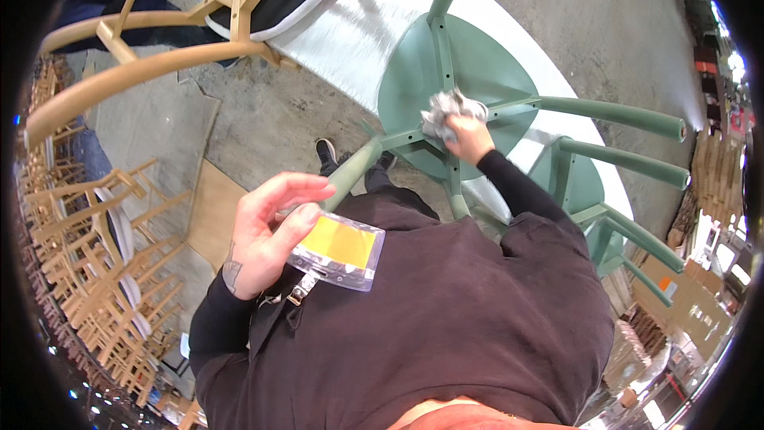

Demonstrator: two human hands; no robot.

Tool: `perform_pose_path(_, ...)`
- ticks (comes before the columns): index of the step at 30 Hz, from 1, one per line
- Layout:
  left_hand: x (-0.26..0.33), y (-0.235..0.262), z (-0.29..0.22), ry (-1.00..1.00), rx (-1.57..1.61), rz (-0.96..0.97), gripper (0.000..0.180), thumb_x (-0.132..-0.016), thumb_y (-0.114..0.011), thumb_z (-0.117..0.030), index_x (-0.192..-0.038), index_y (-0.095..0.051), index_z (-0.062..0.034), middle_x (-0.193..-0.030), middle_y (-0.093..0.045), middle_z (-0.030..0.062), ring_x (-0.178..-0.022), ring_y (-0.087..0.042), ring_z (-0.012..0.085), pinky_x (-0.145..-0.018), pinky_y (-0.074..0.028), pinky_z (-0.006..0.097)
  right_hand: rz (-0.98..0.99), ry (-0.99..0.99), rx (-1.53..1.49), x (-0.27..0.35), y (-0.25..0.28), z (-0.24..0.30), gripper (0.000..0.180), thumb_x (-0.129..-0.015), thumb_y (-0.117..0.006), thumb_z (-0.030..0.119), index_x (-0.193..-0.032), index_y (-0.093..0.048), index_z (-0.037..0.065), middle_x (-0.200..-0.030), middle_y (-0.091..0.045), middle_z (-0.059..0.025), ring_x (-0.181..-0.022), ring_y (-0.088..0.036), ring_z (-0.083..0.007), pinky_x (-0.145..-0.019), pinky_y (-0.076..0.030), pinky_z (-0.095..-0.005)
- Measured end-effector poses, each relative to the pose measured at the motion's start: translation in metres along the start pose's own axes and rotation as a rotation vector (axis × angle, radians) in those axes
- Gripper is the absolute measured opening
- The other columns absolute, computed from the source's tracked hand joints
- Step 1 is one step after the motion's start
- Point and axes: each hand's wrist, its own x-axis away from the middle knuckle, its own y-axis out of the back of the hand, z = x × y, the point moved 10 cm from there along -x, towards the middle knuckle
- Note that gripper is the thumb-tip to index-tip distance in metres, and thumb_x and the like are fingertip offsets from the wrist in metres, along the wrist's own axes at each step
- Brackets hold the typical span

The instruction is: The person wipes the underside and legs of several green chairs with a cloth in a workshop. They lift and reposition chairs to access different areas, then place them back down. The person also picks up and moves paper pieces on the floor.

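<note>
A green wooden chair (398, 87) lies upside down before me, its round seat's underside showing, with crossed rails and splayed legs. My right hand (469, 138) is closed around a crumpled whitish-grey cloth (452, 111), pressed on the crossing of the rails. My left hand (270, 227) is at the end of the near-left chair leg (354, 171), fingers curved over it and thumb below in a loose grip. A clear badge holder with a yellow card (338, 243) hangs from a clip beside that thumb and covers part of the hold.
A whitish table (342, 48) bears the green chair. A second green chair (589, 183) stands upturned at the right. At the upper left is a light wooden chair with a black seat (278, 0). Many wooden chair frames (103, 247) are stacked at the left; cardboard boxes (688, 302) lie right.
</note>
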Motion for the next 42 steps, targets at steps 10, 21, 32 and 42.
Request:
perform_pose_path(10, -0.023, 0.013, -0.025, -0.312, -0.256, 0.164, 0.064, -0.099, -0.041, -0.053, -0.118, -0.063, 0.0039, -0.125, -0.062, 0.0158, -0.11, -0.061, 0.0189, -0.093, -0.046, 0.03, -0.132, -0.256, 0.336, 0.008, 0.007, 0.025, 0.061, -0.072, -0.079, 0.036, -0.128, -0.055, 0.032, -0.149, -0.037, -0.0136, -0.137, -0.033, -0.0419, -0.106, -0.032, -0.0609)
perform_pose_path(21, -0.026, 0.011, 0.004, -0.114, -0.019, 0.273, 0.097, -0.096, -0.012, -0.075, -0.119, -0.059, 0.0065, -0.139, -0.049, 0.0201, -0.123, -0.052, 0.0248, -0.105, -0.039, 0.035, -0.228, -0.162, 0.243, 0.024, -0.002, 0.024, 0.043, -0.074, -0.068, 0.011, -0.115, -0.064, 0.024, -0.126, -0.048, -0.0166, -0.119, -0.047, -0.0385, -0.1, -0.041, -0.0469)
perform_pose_path(32, -0.032, 0.021, -0.008, -0.059, -0.056, 0.026, 0.091, -0.097, -0.015, -0.073, -0.134, -0.05, 0.0027, -0.141, -0.051, 0.0176, -0.134, -0.046, 0.0287, -0.109, -0.035, 0.042, -0.46, -0.667, 0.137, -0.172, 0.095, -0.113, 0.032, -0.094, -0.06, 0.036, -0.122, -0.06, 0.021, -0.121, -0.052, -0.0153, -0.118, -0.053, -0.0368, -0.096, -0.048, -0.0488)
perform_pose_path(42, -0.039, 0.013, -0.012, -0.142, -0.117, 0.129, 0.074, -0.102, -0.026, -0.063, -0.135, -0.051, -0.0018, -0.141, -0.052, 0.0137, -0.129, -0.051, 0.0246, -0.102, -0.045, 0.036, -0.07, -0.383, 0.261, -0.077, 0.048, -0.031, 0.074, -0.073, -0.082, 0.048, -0.134, -0.049, 0.022, -0.139, -0.042, -0.0177, -0.127, -0.045, -0.0398, -0.103, -0.044, -0.0508)
